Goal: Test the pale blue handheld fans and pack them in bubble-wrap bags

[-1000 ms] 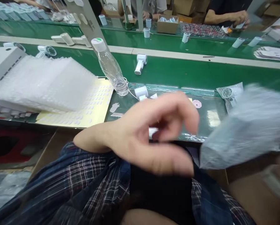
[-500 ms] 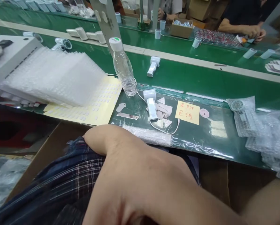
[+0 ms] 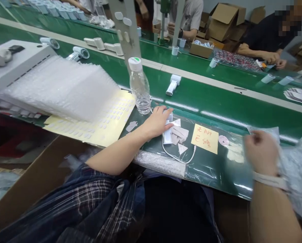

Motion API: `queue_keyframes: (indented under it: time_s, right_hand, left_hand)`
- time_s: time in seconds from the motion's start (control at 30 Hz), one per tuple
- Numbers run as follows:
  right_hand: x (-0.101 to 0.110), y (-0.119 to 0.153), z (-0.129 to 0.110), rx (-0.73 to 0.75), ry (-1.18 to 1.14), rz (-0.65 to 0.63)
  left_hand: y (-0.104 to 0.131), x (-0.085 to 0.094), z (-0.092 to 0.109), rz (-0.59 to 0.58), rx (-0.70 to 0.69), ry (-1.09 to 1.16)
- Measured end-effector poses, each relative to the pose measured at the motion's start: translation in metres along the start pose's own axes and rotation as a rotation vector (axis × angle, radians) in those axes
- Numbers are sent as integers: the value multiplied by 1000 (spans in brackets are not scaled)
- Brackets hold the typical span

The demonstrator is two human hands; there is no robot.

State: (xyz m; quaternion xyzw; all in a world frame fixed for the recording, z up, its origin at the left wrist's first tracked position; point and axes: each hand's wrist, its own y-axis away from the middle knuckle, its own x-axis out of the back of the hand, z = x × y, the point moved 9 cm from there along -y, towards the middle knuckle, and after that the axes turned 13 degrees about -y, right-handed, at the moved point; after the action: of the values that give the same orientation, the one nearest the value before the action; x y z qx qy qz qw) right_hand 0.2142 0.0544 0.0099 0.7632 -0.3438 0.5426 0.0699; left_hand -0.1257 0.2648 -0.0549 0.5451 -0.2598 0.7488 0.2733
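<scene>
My left hand is closed around the top of a light blue and white handheld device on the dark green bench. Beside the device lie pale paper scraps, a white cable and a yellow note with red writing. On the right, my right hand, blurred by motion, is over the bubble-wrap bags. Its fingers are smeared, so what they hold, if anything, cannot be made out.
A clear bottle stands behind my left hand. Bubble-wrap sheets overlie yellow sticker sheets at left. Another device lies on the green belt. Across it, people's hands and open cartons show.
The near arm that covered the lower view has drawn back. My left hand now grips the device. My right hand has come into view at the bags, and the camera view has shifted.
</scene>
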Motion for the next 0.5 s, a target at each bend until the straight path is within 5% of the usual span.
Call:
queue_keyframes:
  time_s: [0.1,0.23,0.37,0.5]
  right_hand:
    - [-112,-40,-80,116,-66,-294]
    - [-200,-88,-189,212,-116,-417]
    - [-252,-107,-265,267,-174,-517]
    - [-247,-113,-282,209,-276,-522]
  left_hand:
    - [3,-10,-20,-136,151,36]
    - [1,-7,-13,-130,165,182]
    - [-2,5,0,146,31,786]
    - [-3,-23,-17,157,296,1543]
